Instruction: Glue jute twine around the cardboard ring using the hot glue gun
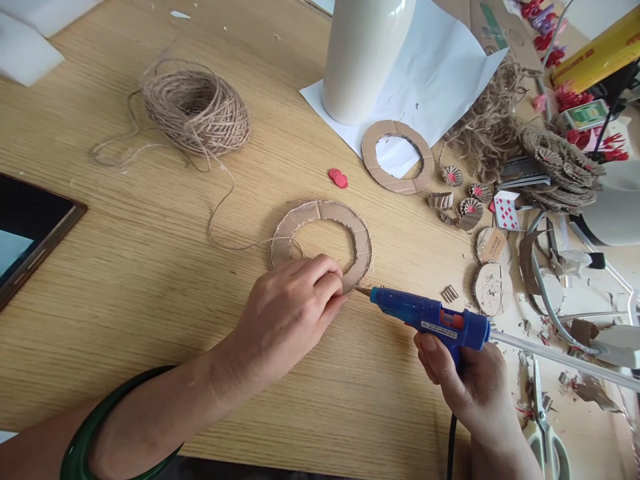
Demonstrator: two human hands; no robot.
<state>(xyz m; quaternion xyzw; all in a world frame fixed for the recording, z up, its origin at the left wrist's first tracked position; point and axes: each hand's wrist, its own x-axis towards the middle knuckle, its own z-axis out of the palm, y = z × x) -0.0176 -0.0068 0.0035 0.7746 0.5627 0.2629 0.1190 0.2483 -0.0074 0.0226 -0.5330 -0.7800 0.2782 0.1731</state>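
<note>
My left hand point(295, 300) pinches the near edge of a cardboard ring point(359, 230) on the table; its fingers hide part of the ring. A strand of twine point(235, 248) runs from a ball of jute twine point(220, 117) across the ring's left side toward my left hand. My right hand point(470, 380) is wrapped around the handle of a blue hot glue gun point(425, 313). The gun's nozzle points left, at or very close to the ring's lower right edge, beside my left fingertips. A clear glue stick point(560, 360) extends from its back.
Behind the ring stand a white vase point(363, 60) on white paper point(440, 60) and a second cardboard ring point(370, 157). Red paper discs point(339, 178) lie between. Scissors point(543, 427), corrugated rosettes point(453, 175) and scraps crowd the right side. A tablet-like device point(35, 227) lies at left.
</note>
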